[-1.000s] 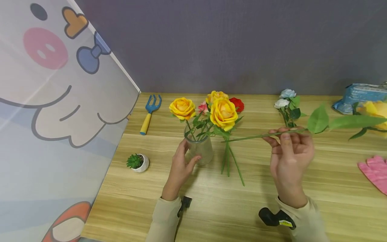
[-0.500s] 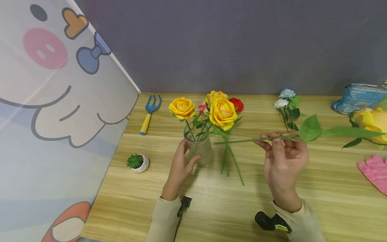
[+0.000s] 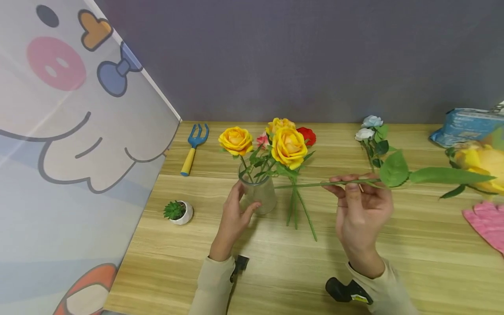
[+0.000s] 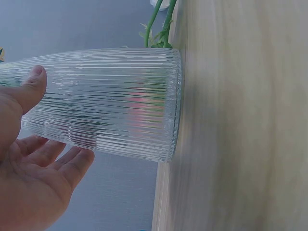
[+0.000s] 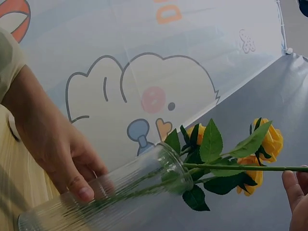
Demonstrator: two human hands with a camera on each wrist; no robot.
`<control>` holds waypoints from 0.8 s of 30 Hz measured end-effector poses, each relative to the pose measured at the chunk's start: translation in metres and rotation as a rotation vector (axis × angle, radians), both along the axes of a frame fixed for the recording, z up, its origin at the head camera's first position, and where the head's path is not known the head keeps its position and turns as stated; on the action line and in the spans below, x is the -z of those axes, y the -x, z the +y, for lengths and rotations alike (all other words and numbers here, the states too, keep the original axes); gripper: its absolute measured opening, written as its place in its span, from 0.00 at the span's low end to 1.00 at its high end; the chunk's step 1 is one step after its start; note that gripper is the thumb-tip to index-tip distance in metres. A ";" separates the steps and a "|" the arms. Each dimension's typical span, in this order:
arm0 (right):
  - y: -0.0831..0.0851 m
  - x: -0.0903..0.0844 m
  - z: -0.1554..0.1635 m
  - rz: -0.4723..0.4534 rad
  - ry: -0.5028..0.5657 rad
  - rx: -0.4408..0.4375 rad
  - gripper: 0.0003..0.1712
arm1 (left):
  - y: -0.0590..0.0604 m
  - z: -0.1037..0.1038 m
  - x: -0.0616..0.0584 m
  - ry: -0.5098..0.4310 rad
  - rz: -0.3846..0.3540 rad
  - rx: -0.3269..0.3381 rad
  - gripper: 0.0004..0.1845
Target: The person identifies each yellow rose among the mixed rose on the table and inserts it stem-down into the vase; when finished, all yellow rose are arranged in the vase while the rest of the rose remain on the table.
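**A yellow rose held sideways next to the glass vase**

The left hand [image 3: 235,212] holds the ribbed glass vase [image 3: 259,192], which stands upright on the wooden table [image 3: 413,245]. In the left wrist view the thumb [image 4: 30,91] lies on one side of the glass and the other fingers [image 4: 67,161] curl around the opposite side, so the hand wraps the vase loosely. The vase already contains several flowers: 3 yellow roses [image 3: 289,146], a small pink one [image 3: 263,140] and a red one [image 3: 307,135] behind them.

The right hand [image 3: 361,210] is raised above the table, to the right of the vase. Its fingertips pinch a long green stem [image 3: 311,185] of one more yellow rose [image 3: 482,164]. The stem lies almost horizontal; its free end points to the vase and comes close to the flowers there, and the flower head is far to the right, near the edge of the head view.

Some loose green stems [image 3: 301,210] lie on the table just beside the vase. Further left are a little potted succulent [image 3: 178,211] and a blue garden fork [image 3: 193,146] with a yellow handle. At the back a bunch of white flowers [image 3: 372,135] lies, and on the right a blue packet [image 3: 464,124] and a pink glove [image 3: 486,221].
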State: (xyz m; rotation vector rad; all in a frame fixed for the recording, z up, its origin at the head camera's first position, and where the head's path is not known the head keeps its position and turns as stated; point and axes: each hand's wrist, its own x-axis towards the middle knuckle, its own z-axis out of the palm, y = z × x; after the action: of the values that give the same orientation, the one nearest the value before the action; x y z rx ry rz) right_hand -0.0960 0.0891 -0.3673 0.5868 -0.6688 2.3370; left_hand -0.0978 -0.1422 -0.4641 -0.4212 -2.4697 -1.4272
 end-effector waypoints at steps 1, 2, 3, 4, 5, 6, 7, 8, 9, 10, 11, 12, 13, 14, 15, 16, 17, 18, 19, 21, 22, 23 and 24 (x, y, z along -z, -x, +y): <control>0.000 -0.001 -0.001 0.001 0.004 -0.003 0.05 | 0.000 0.000 0.000 0.001 0.000 0.000 0.41; 0.000 -0.002 -0.002 0.003 0.007 -0.005 0.05 | 0.000 0.000 0.000 0.002 0.003 0.000 0.41; 0.000 -0.003 -0.003 0.005 0.007 -0.004 0.05 | 0.000 -0.001 0.000 0.004 0.011 0.001 0.41; -0.001 -0.004 -0.005 0.007 0.009 -0.006 0.05 | 0.000 -0.001 0.000 0.004 0.013 0.002 0.41; -0.001 -0.006 -0.006 0.012 0.010 -0.007 0.05 | 0.000 -0.001 0.000 0.006 0.016 0.002 0.41; 0.000 -0.007 -0.008 0.016 0.009 -0.006 0.06 | 0.000 -0.001 0.001 0.008 0.018 0.002 0.41; 0.000 -0.008 -0.009 0.020 0.009 -0.006 0.06 | 0.000 -0.001 0.000 0.008 0.023 0.002 0.41; 0.000 -0.009 -0.011 0.023 0.006 -0.004 0.06 | 0.000 -0.002 0.001 0.009 0.027 0.003 0.41; -0.001 -0.010 -0.012 0.026 0.004 -0.003 0.06 | 0.000 -0.002 0.001 0.009 0.028 0.003 0.41; -0.001 -0.011 -0.014 0.027 0.002 -0.002 0.06 | 0.000 -0.002 0.001 0.008 0.026 0.004 0.41; -0.001 -0.011 -0.015 0.026 -0.001 0.002 0.06 | 0.000 -0.002 0.001 0.006 0.026 0.004 0.41; -0.002 -0.012 -0.016 0.024 -0.006 0.009 0.06 | 0.000 -0.001 0.001 0.005 0.027 0.004 0.41; -0.002 -0.012 -0.017 0.022 -0.011 0.015 0.06 | 0.000 -0.001 0.001 0.004 0.027 0.005 0.41; -0.002 -0.013 -0.018 0.022 -0.016 0.021 0.05 | 0.000 -0.001 0.000 0.003 0.025 0.005 0.41; -0.002 -0.013 -0.019 0.026 -0.020 0.025 0.05 | 0.000 -0.001 0.000 0.001 0.024 0.005 0.41; -0.002 -0.014 -0.020 0.030 -0.025 0.029 0.05 | 0.000 -0.001 0.000 -0.001 0.023 0.006 0.41; -0.001 -0.014 -0.021 0.035 -0.029 0.033 0.05 | 0.000 -0.001 0.000 -0.004 0.023 0.006 0.41; -0.001 -0.015 -0.022 0.042 -0.034 0.036 0.05 | 0.000 -0.001 0.000 -0.005 0.023 0.006 0.41; 0.000 -0.015 -0.023 0.048 -0.039 0.039 0.05 | 0.000 -0.001 0.000 -0.007 0.023 0.007 0.41; 0.000 -0.016 -0.025 0.057 -0.049 0.047 0.05 | 0.001 -0.001 0.000 -0.013 0.024 0.008 0.41; 0.000 -0.016 -0.026 0.055 -0.057 0.056 0.05 | 0.001 -0.001 0.000 -0.015 0.023 0.009 0.41; 0.000 -0.015 -0.027 0.052 -0.067 0.065 0.05 | 0.001 0.000 -0.001 -0.017 0.022 0.009 0.41; 0.000 -0.015 -0.027 0.049 -0.076 0.075 0.06 | 0.001 0.000 -0.001 -0.017 0.020 0.009 0.40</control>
State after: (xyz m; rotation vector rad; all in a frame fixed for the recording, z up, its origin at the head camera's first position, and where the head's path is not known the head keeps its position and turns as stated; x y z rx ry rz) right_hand -0.0958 0.0622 -0.3521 0.6404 -0.7471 2.2289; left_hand -0.0987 -0.1425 -0.4635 -0.4417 -2.4409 -1.4399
